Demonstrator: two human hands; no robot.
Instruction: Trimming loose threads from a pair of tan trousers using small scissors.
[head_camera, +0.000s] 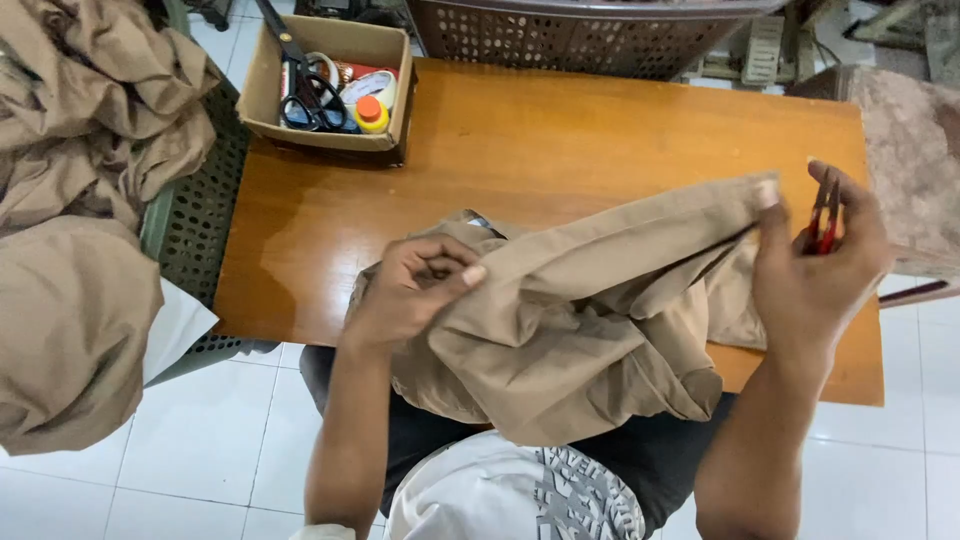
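Note:
A tan garment (580, 320) lies bunched over the near edge of an orange wooden table (560, 140) and into my lap. My left hand (415, 285) pinches a fold of the garment near its left end. My right hand (815, 265) holds the other end of the same edge up between thumb and fingers, stretching it taut. Small red-handled snips (825, 215) are also tucked in the right hand, standing upright between its fingers.
A cardboard box (260, 85) at the table's far left holds black scissors (305, 90), a yellow bottle with an orange cap (371, 113) and small items. A green perforated basket (195, 210) heaped with tan fabric (70, 200) stands left. A brown basket (580, 35) sits behind the table.

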